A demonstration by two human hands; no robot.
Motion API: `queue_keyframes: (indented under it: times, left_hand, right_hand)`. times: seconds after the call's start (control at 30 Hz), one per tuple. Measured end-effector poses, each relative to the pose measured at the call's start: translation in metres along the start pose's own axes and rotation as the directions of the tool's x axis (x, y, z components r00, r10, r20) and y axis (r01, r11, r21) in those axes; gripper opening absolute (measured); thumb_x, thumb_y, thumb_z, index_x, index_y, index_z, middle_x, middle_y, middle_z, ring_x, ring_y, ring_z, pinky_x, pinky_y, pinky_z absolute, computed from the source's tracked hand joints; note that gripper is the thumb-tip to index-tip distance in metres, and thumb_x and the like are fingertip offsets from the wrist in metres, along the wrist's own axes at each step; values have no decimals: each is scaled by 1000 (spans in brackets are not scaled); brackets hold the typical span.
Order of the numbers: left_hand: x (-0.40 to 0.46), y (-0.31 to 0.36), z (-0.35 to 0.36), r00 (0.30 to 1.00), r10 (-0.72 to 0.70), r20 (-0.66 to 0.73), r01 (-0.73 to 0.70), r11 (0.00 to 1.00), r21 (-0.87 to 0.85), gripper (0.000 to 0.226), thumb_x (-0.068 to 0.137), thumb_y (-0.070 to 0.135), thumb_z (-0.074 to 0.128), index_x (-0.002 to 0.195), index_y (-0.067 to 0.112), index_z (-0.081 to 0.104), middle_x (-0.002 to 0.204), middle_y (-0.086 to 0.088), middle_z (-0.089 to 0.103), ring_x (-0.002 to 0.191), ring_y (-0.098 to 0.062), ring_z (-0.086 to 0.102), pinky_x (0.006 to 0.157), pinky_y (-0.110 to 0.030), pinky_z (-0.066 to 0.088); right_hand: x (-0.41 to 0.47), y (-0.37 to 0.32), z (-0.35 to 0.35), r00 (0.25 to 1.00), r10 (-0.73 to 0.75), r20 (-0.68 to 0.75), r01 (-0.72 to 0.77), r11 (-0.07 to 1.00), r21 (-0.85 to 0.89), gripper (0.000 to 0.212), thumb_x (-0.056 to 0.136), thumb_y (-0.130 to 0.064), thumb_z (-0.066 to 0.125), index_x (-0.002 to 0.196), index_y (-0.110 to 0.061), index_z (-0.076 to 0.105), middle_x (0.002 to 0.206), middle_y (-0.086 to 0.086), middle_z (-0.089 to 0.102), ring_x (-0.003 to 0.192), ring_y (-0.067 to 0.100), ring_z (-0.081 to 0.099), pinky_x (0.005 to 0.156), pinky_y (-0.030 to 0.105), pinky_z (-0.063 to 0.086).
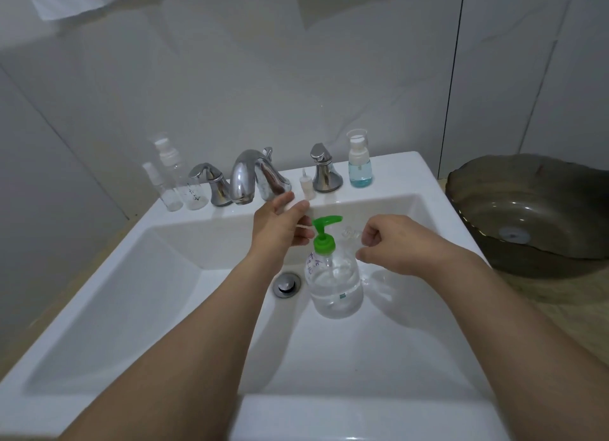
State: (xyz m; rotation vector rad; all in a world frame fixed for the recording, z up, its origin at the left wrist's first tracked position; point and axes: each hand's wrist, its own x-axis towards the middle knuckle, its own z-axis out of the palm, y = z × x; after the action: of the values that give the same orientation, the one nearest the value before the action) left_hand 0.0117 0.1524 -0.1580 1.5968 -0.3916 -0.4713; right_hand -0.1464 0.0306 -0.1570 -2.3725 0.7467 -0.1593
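A clear pump bottle [336,282] with a green pump head stands upright in the white sink [164,275], partly filled with clear liquid. My left hand [280,229] is up and to the left of the green pump, just below the faucet [245,177]. Its thumb and fingers pinch a small white piece [290,207] with a thin white tube hanging from it. My right hand [392,246] is to the right of the pump, fingers curled round a small clear bottle [350,234]. The two hands are apart, with the green pump between them.
The drain [286,284] lies left of the pump bottle. On the back ledge stand two empty clear spray bottles [171,177], a tiny white bottle [306,185] and a pump bottle of blue liquid [360,163]. A dark glass bowl [534,216] sits on the counter at right.
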Motion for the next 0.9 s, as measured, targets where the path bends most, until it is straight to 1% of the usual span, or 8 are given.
queue_keyframes:
  times: [0.07, 0.23, 0.3, 0.37, 0.43, 0.5, 0.63, 0.9]
  left_hand:
    - [-7, 1, -7, 1000, -16, -14, 16, 1000, 16, 46, 95, 20, 68, 137, 13, 51, 94, -11, 73, 64, -23, 67, 72, -41, 61]
    - [-24, 9, -16, 992, -120, 43, 114, 987, 116, 42, 95, 38, 64, 130, 19, 55, 123, -6, 62, 100, -23, 65, 86, -46, 59]
    - [-28, 7, -17, 968, -228, 108, 211, 966, 147, 51, 91, 53, 63, 128, 19, 58, 128, -3, 60, 111, -24, 60, 96, -55, 53]
    - [-30, 3, -17, 891, -381, 246, 335, 919, 209, 72, 80, 72, 62, 127, 19, 62, 131, -3, 60, 120, -28, 56, 100, -59, 48]
    - [-29, 0, -18, 774, -497, 392, 404, 865, 298, 89, 67, 86, 55, 126, 19, 67, 131, -4, 63, 122, -31, 56, 99, -60, 48]
    - [-24, 0, -20, 704, -534, 468, 421, 845, 330, 95, 64, 89, 49, 125, 19, 69, 130, -5, 64, 121, -33, 59, 97, -63, 50]
    - [-12, 1, -20, 641, -542, 542, 419, 840, 345, 100, 61, 92, 50, 124, 16, 68, 135, -10, 60, 123, -37, 59, 96, -70, 47]
    - [-6, -7, -20, 568, -544, 618, 408, 838, 363, 94, 63, 86, 53, 134, 24, 60, 134, -7, 64, 123, -37, 60, 96, -72, 44]
  right_hand:
    - [-1, 0, -1, 1000, 1, 1, -1, 1000, 9, 19, 82, -29, 70, 94, -17, 60, 97, -5, 58, 87, 17, 60, 78, 32, 52]
    - [-4, -2, -3, 1000, -5, -8, 5, 1000, 3, 19, 83, -28, 70, 93, -17, 60, 96, -4, 58, 87, 17, 59, 77, 31, 51]
    - [-5, -3, -3, 1000, -13, -18, 13, 1000, 7, 19, 82, -28, 70, 93, -16, 60, 96, -4, 58, 88, 17, 59, 77, 31, 51]
    - [-4, -4, -2, 999, -24, -34, 24, 1000, 8, 20, 82, -27, 71, 95, -16, 61, 96, -5, 58, 89, 17, 59, 78, 31, 50]
    - [-3, -5, -2, 998, -35, -53, 36, 999, 27, 20, 83, -27, 71, 96, -17, 61, 95, -6, 58, 89, 15, 58, 76, 29, 50]
    - [-3, -5, -3, 997, -40, -71, 45, 997, 62, 20, 83, -28, 72, 97, -19, 61, 94, -8, 58, 85, 10, 57, 71, 25, 49]
    - [0, -5, -6, 992, -47, -116, 62, 990, 130, 19, 82, -27, 73, 96, -20, 62, 94, -9, 58, 74, 2, 53, 60, 18, 41]
    - [1, -7, -8, 984, -106, -146, 131, 976, 174, 18, 79, -23, 76, 83, -29, 59, 91, -8, 63, 65, 1, 51, 59, 17, 37]
